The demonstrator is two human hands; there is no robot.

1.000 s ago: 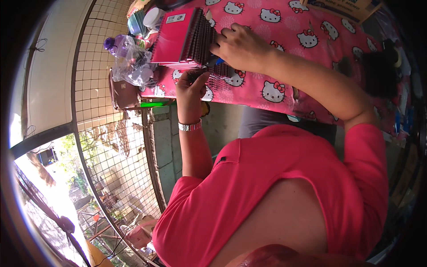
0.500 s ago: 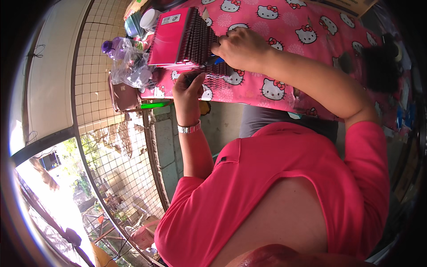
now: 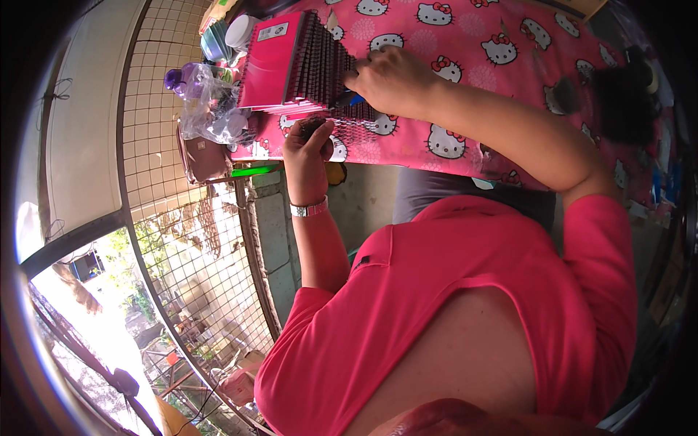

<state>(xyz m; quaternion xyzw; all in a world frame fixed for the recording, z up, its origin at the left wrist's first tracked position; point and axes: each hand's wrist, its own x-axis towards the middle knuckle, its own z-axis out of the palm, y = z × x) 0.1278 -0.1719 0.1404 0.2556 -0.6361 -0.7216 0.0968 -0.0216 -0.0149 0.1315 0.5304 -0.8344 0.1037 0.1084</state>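
Pink board [image 3: 273,62] with dark bristle rows lies flat at the table's [image 3: 465,80] left end. Our right hand [image 3: 389,80] rests curled on the bristles, pinching something blue. Our left hand [image 3: 309,145] is closed around a small dark tuft. We judge the board stiff and light; best gripped by its edges.

Pink cat-patterned tablecloth [image 3: 465,80], pink-red board [image 3: 269,62], pink shirt [image 3: 465,305].

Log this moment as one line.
left hand: closed on small dark bundle at table edge | right hand: on dark bristle rows of pink board | surface: pink cat-print cloth
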